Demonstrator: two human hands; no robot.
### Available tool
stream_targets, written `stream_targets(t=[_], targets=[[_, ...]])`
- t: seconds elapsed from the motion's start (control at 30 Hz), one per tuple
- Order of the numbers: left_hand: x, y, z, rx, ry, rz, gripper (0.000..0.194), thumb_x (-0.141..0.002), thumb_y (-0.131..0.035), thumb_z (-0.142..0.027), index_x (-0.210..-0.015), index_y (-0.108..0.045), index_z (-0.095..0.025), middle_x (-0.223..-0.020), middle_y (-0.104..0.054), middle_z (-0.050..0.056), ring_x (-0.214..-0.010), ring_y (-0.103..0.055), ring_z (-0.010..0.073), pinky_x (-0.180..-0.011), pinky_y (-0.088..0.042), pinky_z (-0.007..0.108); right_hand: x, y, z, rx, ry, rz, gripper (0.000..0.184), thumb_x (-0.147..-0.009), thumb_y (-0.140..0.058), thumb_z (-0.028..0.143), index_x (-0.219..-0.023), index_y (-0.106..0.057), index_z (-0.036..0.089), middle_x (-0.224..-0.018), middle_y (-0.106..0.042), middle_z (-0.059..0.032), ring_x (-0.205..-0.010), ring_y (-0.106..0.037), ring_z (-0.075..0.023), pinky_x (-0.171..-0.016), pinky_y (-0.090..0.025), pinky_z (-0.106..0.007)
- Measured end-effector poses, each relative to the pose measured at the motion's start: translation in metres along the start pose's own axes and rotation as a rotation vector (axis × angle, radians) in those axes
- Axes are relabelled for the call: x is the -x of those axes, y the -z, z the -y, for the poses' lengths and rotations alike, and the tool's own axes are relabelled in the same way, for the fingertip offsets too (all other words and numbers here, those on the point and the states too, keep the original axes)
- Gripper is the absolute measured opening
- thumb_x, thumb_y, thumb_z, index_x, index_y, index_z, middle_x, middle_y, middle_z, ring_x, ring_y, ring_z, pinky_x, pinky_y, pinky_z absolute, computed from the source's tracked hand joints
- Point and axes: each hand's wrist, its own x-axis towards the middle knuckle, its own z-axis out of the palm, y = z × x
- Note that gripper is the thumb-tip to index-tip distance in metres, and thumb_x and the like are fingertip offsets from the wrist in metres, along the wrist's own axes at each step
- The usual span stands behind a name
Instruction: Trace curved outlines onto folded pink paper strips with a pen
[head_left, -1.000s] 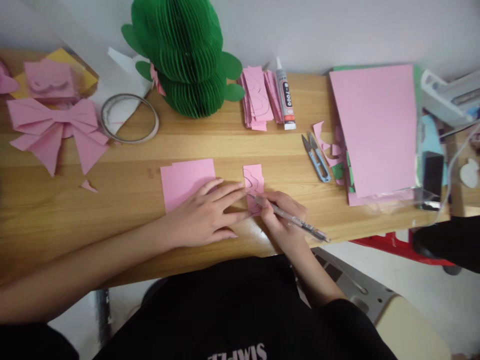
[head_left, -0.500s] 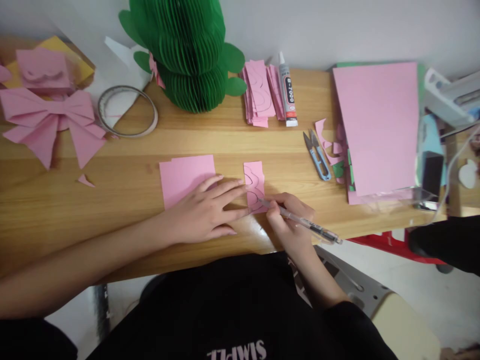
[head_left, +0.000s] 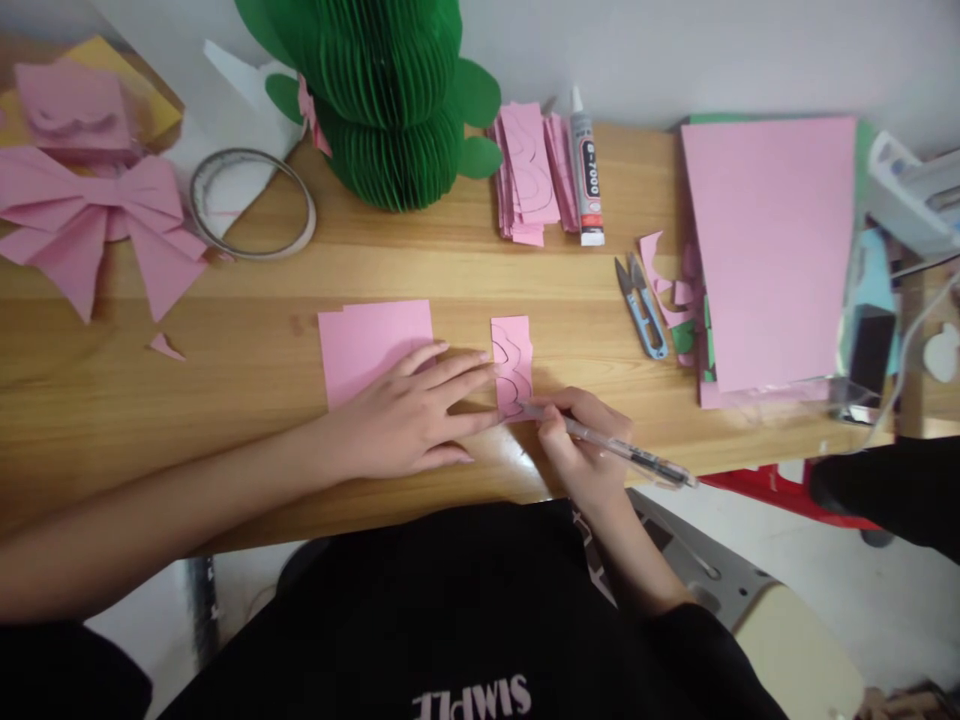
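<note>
A small pink paper strip [head_left: 513, 352] with curved dark lines drawn on it lies flat on the wooden table. My left hand [head_left: 409, 415] rests flat with fingers spread, its fingertips on the strip's left edge. Under its palm side lies a larger pink sheet [head_left: 367, 345], partly covered by the fingers. In my right hand [head_left: 589, 435] is a clear pen [head_left: 630, 455], gripped near its tip. The pen's tip touches the lower part of the strip.
Along the back stand a green honeycomb paper piece [head_left: 390, 120], marked pink strips [head_left: 529, 165] and a glue tube [head_left: 587, 175]. Thread snips [head_left: 643, 310] lie beside scraps, left of stacked pink sheets [head_left: 772, 250]. A tape roll [head_left: 307, 230] and pink bow [head_left: 112, 200] sit left.
The pen tip has moved slightly down along the strip, and the drawn curve runs a little further. My left hand stays in place. The camera view has shifted slightly.
</note>
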Motion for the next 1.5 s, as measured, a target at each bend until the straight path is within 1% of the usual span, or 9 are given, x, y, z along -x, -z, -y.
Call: stream_targets(t=[0.2,0.4,0.5,0.7,0.9,1.2,1.37,1.5], targets=[[0.0001,0.0006,-0.0007,0.008,0.007,0.009,0.040,-0.095,-0.062,-0.050,-0.130,-0.064,-0.031,-0.150,-0.053,0.012,-0.142,-0.043,0.0303,-0.115,-0.029,0.049,0.0007,0.0016,-0.0017,-0.051,-0.018,0.038,0.018,-0.088,-0.057,0.023,-0.080,-0.072,0.021,-0.067,-0.074,-0.0016,-0.054,-0.067,-0.0147,-0.051,-0.051,-0.026],[0.0002,0.0008,-0.0002,0.006,0.005,0.003,0.040,-0.094,-0.064,-0.050,-0.129,-0.065,-0.031,-0.150,-0.052,0.012,-0.142,-0.043,0.0305,-0.115,-0.028,0.049,-0.0038,0.0008,-0.0023,-0.189,-0.009,0.119,0.016,-0.088,-0.059,0.020,-0.082,-0.075,0.021,-0.076,-0.079,-0.0027,-0.066,-0.073,-0.0163,-0.062,-0.057,-0.027],[0.0003,-0.0001,0.0004,0.005,0.004,0.002,0.041,-0.094,-0.064,-0.051,-0.131,-0.064,-0.032,-0.150,-0.053,0.011,-0.142,-0.043,0.0300,-0.115,-0.028,0.048,-0.0048,0.0005,-0.0038,-0.211,-0.009,0.133,0.015,-0.087,-0.060,0.021,-0.083,-0.075,0.021,-0.077,-0.079,-0.0032,-0.067,-0.074,-0.0173,-0.062,-0.058,-0.029],[-0.0003,-0.0007,0.0007,0.014,-0.012,-0.017,0.043,-0.092,-0.068,-0.048,-0.130,-0.065,-0.030,-0.148,-0.054,0.015,-0.140,-0.045,0.0329,-0.113,-0.030,0.050,-0.0051,0.0007,-0.0063,-0.220,-0.018,0.154,0.017,-0.088,-0.059,0.022,-0.082,-0.075,0.022,-0.075,-0.079,-0.0026,-0.066,-0.073,-0.0173,-0.062,-0.058,-0.029],[0.0002,-0.0009,0.0013,0.012,-0.015,-0.020,0.044,-0.092,-0.068,-0.048,-0.132,-0.063,-0.030,-0.148,-0.054,0.014,-0.140,-0.045,0.0325,-0.112,-0.031,0.050,-0.0040,-0.0005,-0.0091,-0.266,-0.006,0.149,0.015,-0.089,-0.061,0.022,-0.083,-0.075,0.022,-0.077,-0.079,-0.0034,-0.067,-0.073,-0.0173,-0.063,-0.057,-0.030],[0.0005,-0.0009,0.0016,0.015,-0.018,-0.023,0.042,-0.093,-0.067,-0.048,-0.131,-0.064,-0.030,-0.148,-0.053,0.015,-0.139,-0.045,0.0329,-0.112,-0.030,0.050,-0.0046,-0.0003,-0.0089,-0.256,0.007,0.144,0.015,-0.088,-0.062,0.021,-0.084,-0.076,0.021,-0.077,-0.080,-0.0039,-0.067,-0.073,-0.0168,-0.061,-0.057,-0.028],[-0.0001,-0.0014,0.0012,0.010,-0.014,-0.032,0.041,-0.093,-0.066,-0.048,-0.129,-0.065,-0.030,-0.147,-0.054,0.013,-0.139,-0.045,0.0314,-0.113,-0.028,0.048,-0.0050,0.0027,-0.0058,-0.179,0.000,0.144,0.017,-0.087,-0.060,0.022,-0.082,-0.076,0.022,-0.076,-0.079,-0.0030,-0.064,-0.072,-0.0164,-0.060,-0.057,-0.028],[-0.0004,-0.0024,0.0015,0.019,-0.018,-0.035,0.041,-0.093,-0.066,-0.048,-0.129,-0.065,-0.028,-0.146,-0.055,0.013,-0.139,-0.045,0.0319,-0.113,-0.028,0.048,-0.0041,0.0041,-0.0053,-0.104,-0.017,0.092,0.018,-0.087,-0.058,0.022,-0.080,-0.074,0.020,-0.072,-0.078,-0.0030,-0.060,-0.071,-0.0161,-0.056,-0.056,-0.028]])
